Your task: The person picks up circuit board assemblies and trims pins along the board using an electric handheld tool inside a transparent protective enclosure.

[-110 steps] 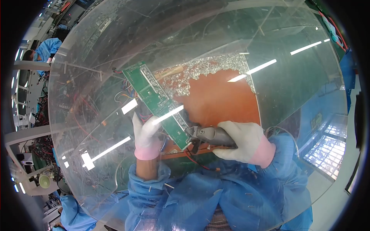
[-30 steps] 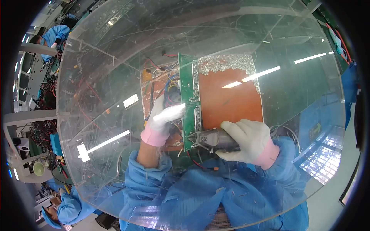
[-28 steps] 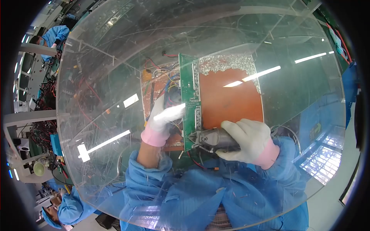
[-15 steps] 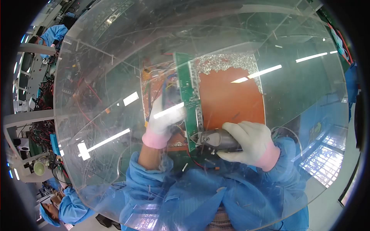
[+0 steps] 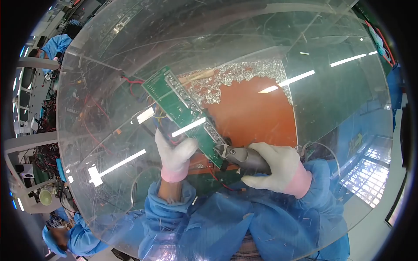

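A long green circuit board [image 5: 176, 110] slants from upper left to lower right, with pale connectors along its right edge. My left hand [image 5: 175, 153], in a white glove with a pink cuff, grips its left side; the board and glare hide some fingers. Wrapped in my gloved right hand [image 5: 278, 167] is a grey air nipper [image 5: 250, 159], its jaws at the board's lower right end. Coloured wires trail behind the board, and a red wire [image 5: 220, 178] hangs below it.
A scratched clear shield [image 5: 244, 32] lies between my view and my hands. Beneath the board is an orange mat [image 5: 257, 111] covered at the back with silvery clippings [image 5: 248, 69]. A wooden-looking handle [image 5: 198, 76] rests there. Two people in blue sit at left.
The circuit board has turned anticlockwise, its top end swinging left and showing more of its green face. My left hand has shifted slightly down. The nipper stays near the board's lower end.
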Motion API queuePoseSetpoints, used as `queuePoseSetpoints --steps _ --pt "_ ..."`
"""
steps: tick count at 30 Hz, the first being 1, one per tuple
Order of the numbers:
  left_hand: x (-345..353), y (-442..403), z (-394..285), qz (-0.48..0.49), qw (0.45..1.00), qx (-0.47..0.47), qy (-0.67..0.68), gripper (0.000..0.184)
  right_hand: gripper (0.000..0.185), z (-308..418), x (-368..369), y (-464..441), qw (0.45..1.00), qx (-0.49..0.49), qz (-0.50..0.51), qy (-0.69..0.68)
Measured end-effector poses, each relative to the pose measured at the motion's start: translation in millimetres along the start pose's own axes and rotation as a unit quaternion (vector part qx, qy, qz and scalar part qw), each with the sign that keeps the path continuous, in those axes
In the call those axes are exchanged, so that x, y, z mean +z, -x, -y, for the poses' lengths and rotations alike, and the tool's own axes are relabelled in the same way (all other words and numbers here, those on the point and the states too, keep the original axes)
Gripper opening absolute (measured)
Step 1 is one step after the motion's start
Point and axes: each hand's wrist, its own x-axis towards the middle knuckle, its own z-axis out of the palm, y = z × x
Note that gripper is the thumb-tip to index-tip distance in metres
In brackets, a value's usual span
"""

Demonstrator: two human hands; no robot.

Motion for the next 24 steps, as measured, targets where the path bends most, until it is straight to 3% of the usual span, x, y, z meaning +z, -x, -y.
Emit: queuePoseSetpoints --steps 6,16,21,24 --pt "4 4 -2 -0.042 0.999 -0.003 -0.014 0.061 0.053 5 -2 0 1.0 0.012 0.005 -0.001" --pt "-17 8 14 -0.049 0.992 0.081 -0.088 0.064 0.052 2 -3 0 1.0 -0.003 0.009 0.018" --pt "-8 5 0 -0.072 0.997 -0.03 -0.005 0.061 0.052 -5 0 0 0.991 -0.071 -0.057 0.094" --pt "-2 -8 -5 0.038 0.992 -0.123 0.014 0.049 0.051 -4 -9 -5 0.979 -0.118 -0.07 0.153"
